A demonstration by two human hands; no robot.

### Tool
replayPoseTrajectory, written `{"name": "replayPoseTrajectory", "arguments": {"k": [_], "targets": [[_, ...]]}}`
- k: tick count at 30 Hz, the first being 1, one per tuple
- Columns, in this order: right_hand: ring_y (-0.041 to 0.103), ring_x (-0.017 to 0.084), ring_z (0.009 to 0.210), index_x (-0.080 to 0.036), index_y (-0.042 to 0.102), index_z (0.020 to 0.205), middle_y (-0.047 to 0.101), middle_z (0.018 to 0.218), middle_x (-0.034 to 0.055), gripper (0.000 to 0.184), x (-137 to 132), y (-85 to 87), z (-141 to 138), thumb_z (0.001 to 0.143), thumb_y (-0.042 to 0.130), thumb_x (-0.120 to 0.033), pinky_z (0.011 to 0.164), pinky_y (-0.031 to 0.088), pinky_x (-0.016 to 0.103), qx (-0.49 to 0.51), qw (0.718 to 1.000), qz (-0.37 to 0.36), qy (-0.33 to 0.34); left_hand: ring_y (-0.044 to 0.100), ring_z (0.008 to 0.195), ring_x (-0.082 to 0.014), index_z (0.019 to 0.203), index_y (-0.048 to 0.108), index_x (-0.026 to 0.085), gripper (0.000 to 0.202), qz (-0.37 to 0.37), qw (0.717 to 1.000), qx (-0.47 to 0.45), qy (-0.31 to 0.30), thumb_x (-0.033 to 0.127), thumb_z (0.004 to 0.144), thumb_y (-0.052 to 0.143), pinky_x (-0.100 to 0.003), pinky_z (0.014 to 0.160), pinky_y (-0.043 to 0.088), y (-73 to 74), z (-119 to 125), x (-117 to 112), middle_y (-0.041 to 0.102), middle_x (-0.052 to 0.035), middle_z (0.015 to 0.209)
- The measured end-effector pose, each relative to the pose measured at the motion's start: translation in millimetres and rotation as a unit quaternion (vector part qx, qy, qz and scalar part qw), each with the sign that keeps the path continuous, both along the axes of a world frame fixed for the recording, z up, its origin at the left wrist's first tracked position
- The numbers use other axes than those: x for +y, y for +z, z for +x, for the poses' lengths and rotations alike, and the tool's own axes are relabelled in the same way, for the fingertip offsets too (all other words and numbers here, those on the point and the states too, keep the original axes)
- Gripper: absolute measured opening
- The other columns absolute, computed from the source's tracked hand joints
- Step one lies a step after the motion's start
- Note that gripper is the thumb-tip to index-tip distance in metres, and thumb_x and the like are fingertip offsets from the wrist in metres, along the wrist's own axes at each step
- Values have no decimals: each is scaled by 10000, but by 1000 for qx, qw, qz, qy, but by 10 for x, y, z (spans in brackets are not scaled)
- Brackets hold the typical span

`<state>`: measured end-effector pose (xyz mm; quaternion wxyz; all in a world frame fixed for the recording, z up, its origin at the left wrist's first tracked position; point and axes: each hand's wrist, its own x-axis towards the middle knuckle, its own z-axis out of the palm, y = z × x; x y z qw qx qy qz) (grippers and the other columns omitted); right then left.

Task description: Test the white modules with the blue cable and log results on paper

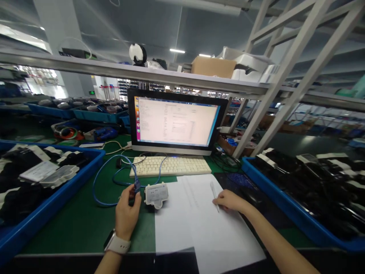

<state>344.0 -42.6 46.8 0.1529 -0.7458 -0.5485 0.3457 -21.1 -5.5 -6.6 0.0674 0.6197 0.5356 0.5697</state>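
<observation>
On the far left, a blue plastic tray (57, 199) is lying at a slant on the green desk (76, 228), its right wall running away from the person, and it is holding a heap of black parts with white ends, a flat white module (40, 171) and a clear-topped white housing (61, 176). Next, a blue cable (94, 186) is looping over the desk, rising and dropping into its plug (137, 185), whose long axis is running nearly straight away from the person; the cable is leaving at the far end, so the plug is pointing back toward the palm, its mouth too small to make out. The left hand (127, 213) is pinching that plug, thumb and fingers nearly together. Just right of it, a small white device (156, 195) is sitting across the left edge of the paper sheets (182, 224), its wider side running left to right and its clear rounded lobe pointing toward the person. Behind, a keyboard (171, 166) is lying before a lit monitor (176, 121). On the sheets, a slim pen (213, 189) is slanting from far left to near right; the right hand (229, 199) is gripping it lightly with fingers curled nearly closed. On the far right, another blue tray (295, 208) is carrying many black parts with white ends.
</observation>
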Motion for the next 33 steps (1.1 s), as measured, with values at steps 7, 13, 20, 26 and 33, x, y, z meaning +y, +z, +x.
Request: {"name": "replayPoseTrajectory", "arguments": {"k": [7, 13, 20, 26, 33], "targets": [[421, 70, 399, -196, 501, 676, 534, 517, -35, 238, -184, 14, -269, 670, 495, -435, 360, 265, 176, 172, 979, 73, -79, 610, 704, -190, 1043, 575, 130, 387, -35, 999, -3, -4, 422, 802, 493, -327, 692, 516, 17, 19, 5, 638, -92, 913], [420, 87, 358, -209, 482, 607, 551, 466, -31, 199, -289, -272, -792, 568, 612, -354, 337, 309, 194, 296, 929, 186, -122, 614, 722, -189, 1054, 568, 126, 381, -45, 999, -14, -11, 402, 803, 495, -328, 711, 512, 32, 23, -20, 635, -97, 935], [393, 103, 395, -228, 413, 541, 462, 407, -59, 233, -295, -511, -913, 687, 558, -338, 416, 318, 223, 175, 938, 272, -126, 605, 714, -174, 1058, 562, 132, 351, -45, 999, -14, -12, 377, 815, 496, -309, 695, 511, 52, 38, -36, 635, -83, 934], [424, 121, 437, -233, 385, 518, 462, 425, -55, 244, -313, -508, -938, 706, 519, -311, 465, 334, 238, 136, 949, 268, -91, 609, 743, -178, 1070, 558, 136, 340, -49, 999, -17, -14, 354, 817, 497, -317, 722, 507, 54, 56, -47, 634, -82, 952], [423, 124, 438, -234, 385, 526, 452, 419, -56, 234, -315, -490, -944, 701, 516, -316, 461, 331, 236, 131, 954, 256, -81, 605, 748, -177, 1076, 553, 120, 337, -49, 998, -17, -20, 334, 820, 505, -313, 725, 501, 41, 50, -54, 628, -90, 961]]}}
